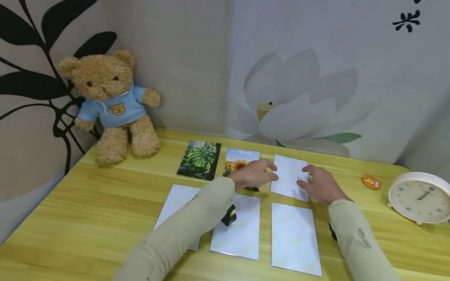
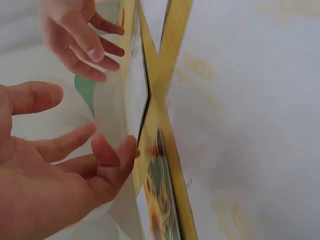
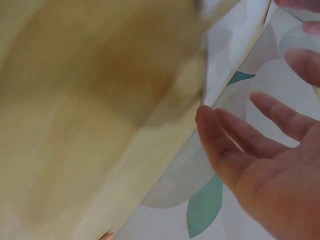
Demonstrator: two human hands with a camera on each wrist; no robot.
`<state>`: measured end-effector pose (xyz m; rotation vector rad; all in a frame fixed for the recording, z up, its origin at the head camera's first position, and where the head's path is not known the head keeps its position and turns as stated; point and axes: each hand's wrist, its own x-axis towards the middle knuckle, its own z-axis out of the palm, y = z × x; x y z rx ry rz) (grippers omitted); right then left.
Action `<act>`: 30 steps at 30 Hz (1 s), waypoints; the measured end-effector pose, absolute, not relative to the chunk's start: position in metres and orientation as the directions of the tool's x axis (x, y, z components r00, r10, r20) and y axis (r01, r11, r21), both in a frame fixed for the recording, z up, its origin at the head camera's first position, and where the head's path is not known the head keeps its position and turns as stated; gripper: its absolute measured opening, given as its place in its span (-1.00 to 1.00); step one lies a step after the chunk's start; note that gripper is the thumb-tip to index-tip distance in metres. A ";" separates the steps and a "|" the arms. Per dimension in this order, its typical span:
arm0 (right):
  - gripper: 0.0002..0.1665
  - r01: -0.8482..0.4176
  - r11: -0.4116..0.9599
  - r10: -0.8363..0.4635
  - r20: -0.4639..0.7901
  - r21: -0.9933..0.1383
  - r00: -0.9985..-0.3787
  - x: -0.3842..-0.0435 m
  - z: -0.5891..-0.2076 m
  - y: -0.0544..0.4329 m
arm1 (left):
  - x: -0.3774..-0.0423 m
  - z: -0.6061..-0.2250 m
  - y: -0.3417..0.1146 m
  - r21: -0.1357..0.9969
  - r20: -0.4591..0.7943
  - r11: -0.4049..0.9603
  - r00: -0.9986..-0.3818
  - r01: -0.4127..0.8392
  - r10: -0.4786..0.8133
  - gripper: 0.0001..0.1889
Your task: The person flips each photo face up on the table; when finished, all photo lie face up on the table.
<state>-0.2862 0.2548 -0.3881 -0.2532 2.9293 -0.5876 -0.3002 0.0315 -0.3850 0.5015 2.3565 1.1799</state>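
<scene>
As far as I can judge from my remote post, the step in hand is handling the rear white card point(image 1: 289, 174), right end of the back row. Left hand point(image 1: 253, 173) at its left side, forearm across the front cards; right hand point(image 1: 323, 184) at its right side. Both grips loose, fingers parted, nothing held; fingertip contact I can't tell. Next move, my reading: thumb and fingertips on the thin edges, low to the wood, without dragging the sunflower card point(image 1: 242, 156) under the left hand.

Leaf card point(image 1: 199, 158) to the left, picture up. Front row: left card point(image 1: 173, 202), partly under the sleeve; middle card point(image 1: 241, 239); right card point(image 1: 296, 238). All three pale side up.

Desk point(image 1: 99, 239): yellow wood grain. Bear point(image 1: 115, 106) at back left, blue top; orange badge point(image 1: 371, 182) beside white clock point(image 1: 422, 198) at right. Behind, pale curtain point(image 1: 181, 27) printed with dark leaves and a lotus.
</scene>
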 end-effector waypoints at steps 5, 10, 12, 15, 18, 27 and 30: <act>-0.40 -0.116 0.902 -0.186 -0.132 -0.415 -0.974 -0.283 -0.393 0.258 | -0.303 -0.388 0.044 0.807 -0.257 0.588 -0.860 0.060 0.441 -0.49; -0.40 -0.106 0.895 -0.182 -0.137 -0.434 -0.974 -0.283 -0.398 0.256 | -0.305 -0.391 0.050 0.821 -0.263 0.571 -0.871 0.024 0.416 -0.50; -0.39 -0.114 0.893 -0.189 -0.132 -0.435 -0.973 -0.284 -0.399 0.255 | -0.305 -0.392 0.050 0.838 -0.270 0.545 -0.874 -0.008 0.403 -0.50; -0.36 -0.118 0.895 -0.191 -0.129 -0.431 -0.973 -0.286 -0.400 0.253 | -0.307 -0.393 0.051 0.872 -0.278 0.484 -0.887 -0.072 0.369 -0.51; -0.32 -0.104 0.901 -0.177 -0.139 -0.421 -0.974 -0.286 -0.399 0.252 | -0.310 -0.395 0.048 0.923 -0.253 0.368 -0.895 -0.110 0.367 -0.51; -0.21 -0.154 0.891 -0.216 -0.099 -0.427 -0.971 -0.282 -0.393 0.244 | -0.316 -0.396 0.046 0.979 -0.202 0.110 -0.906 -0.173 0.371 -0.50; -0.20 -0.129 0.892 -0.200 -0.124 -0.433 -0.972 -0.281 -0.391 0.240 | -0.316 -0.396 0.049 0.980 -0.193 0.027 -0.908 -0.197 0.371 -0.44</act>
